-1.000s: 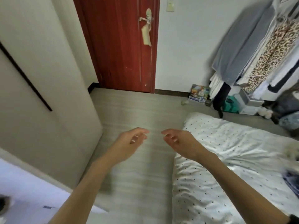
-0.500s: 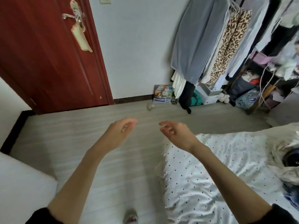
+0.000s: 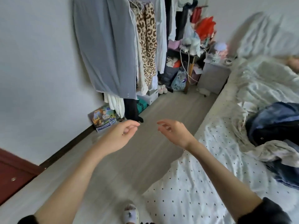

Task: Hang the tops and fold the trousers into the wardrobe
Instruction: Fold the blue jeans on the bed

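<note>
My left hand and my right hand hang in front of me over the floor, both empty with loosely curled fingers. A dark blue garment lies crumpled on the bed at the right, with a pale grey garment beside it. Hung clothes fill an open rail at the back: a long grey garment and a leopard-print garment. The wardrobe is out of view.
The bed has a white dotted sheet and reaches the right edge. Boxes, bags and a cluttered shelf stand under and beside the rail. A grey cabinet sits by the bed. A red door shows at lower left. My slippered foot is below.
The view has swung to the right: the wardrobe panel and door have slid out to the left, the clothes rail and bed with garments have come in. Both hands stay empty in front.
</note>
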Available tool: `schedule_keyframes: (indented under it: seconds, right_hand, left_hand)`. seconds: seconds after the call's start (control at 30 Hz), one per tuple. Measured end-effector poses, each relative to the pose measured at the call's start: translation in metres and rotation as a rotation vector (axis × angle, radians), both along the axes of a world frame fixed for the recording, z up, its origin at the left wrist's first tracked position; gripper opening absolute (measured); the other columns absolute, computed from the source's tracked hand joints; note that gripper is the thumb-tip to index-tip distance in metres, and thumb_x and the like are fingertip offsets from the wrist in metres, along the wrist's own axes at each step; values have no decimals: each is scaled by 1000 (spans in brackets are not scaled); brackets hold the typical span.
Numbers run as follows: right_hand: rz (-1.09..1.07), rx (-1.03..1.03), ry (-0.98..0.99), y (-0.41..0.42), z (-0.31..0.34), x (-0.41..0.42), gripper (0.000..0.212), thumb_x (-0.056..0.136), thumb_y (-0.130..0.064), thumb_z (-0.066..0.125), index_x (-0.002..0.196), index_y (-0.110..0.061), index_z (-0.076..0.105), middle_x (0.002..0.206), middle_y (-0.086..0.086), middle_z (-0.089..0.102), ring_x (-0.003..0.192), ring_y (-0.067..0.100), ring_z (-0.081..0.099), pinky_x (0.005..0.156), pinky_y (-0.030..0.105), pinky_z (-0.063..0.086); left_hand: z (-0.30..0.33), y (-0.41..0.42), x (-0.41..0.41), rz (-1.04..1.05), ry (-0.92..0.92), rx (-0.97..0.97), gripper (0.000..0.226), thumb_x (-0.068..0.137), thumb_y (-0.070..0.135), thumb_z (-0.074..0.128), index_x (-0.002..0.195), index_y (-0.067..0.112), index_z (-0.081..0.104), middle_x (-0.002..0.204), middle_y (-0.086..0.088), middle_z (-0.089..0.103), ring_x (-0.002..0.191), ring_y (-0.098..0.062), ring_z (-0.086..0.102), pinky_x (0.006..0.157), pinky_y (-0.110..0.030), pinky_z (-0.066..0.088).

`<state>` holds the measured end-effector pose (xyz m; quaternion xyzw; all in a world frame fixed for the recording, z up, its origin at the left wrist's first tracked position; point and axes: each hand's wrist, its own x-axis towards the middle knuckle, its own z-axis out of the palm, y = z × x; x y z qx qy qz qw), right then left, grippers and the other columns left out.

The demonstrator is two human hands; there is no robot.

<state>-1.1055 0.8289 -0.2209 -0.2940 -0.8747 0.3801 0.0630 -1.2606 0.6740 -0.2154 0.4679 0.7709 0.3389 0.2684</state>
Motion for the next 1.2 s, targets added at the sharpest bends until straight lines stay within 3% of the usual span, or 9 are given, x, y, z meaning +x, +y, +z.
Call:
schedule_keyframes:
  seconds: [0.13, 0.3, 0.43, 0.53, 0.7, 0.93, 1.2]
  right_hand:
    - [-226, -54, 35, 59, 5, -33, 29, 95, -23, 51, 121, -16, 62, 108, 2, 69, 101, 17, 63, 90, 24, 44]
    - [-440, -30, -4, 122, 16, -45, 29, 95, -25, 51, 122, -19, 61, 107, -2, 69, 99, 14, 61, 84, 18, 41]
    - [-608, -48, -21, 159, 9, -39, 30, 97, -24, 49, 124, -18, 60, 112, 1, 68, 102, 16, 62, 89, 25, 46]
    - [-744, -91, -43, 192, -4, -39, 31, 98, -23, 46, 124, -17, 60, 114, 5, 67, 104, 20, 62, 95, 35, 48]
    - [-975, -59, 62, 250, -4, -55, 28, 98, -20, 47, 121, -15, 61, 107, 2, 69, 96, 16, 64, 91, 33, 50]
    - [-1310, -62, 80, 311, 8, -22, 27, 96, -21, 50, 120, -16, 62, 106, 1, 70, 97, 14, 65, 89, 32, 50]
    - [-1609, -127, 20, 399, -24, 77, 28, 95, -26, 50, 119, -20, 63, 105, 0, 70, 102, 16, 62, 91, 31, 47]
  left_hand:
    - [24, 94, -58, -187, 51, -3, 19, 98, 27, 44, 108, 40, 55, 112, 9, 65, 104, -6, 59, 91, -26, 46]
    - [29, 206, -90, -417, 52, -18, 20, 98, 28, 44, 107, 42, 55, 112, 12, 63, 102, -1, 56, 77, -8, 40]
    - [12, 278, -92, -611, 55, -46, 20, 98, 32, 43, 108, 43, 56, 115, 12, 63, 104, -1, 57, 85, -18, 44]
    - [-1, 341, -95, -771, 73, -80, 19, 98, 36, 42, 104, 50, 53, 113, 18, 62, 101, 7, 55, 78, -10, 39]
    - [-2, 449, -106, -955, 107, -75, 19, 97, 34, 44, 104, 47, 55, 113, 18, 63, 104, -1, 57, 87, -22, 45]
    - [9, 578, -44, -1244, 104, -53, 23, 98, 30, 44, 113, 33, 60, 109, 16, 63, 101, 1, 56, 71, 1, 37]
    - [-33, 690, 62, -1490, 58, -183, 20, 98, 33, 43, 111, 39, 57, 113, 15, 61, 102, 2, 54, 74, -10, 40]
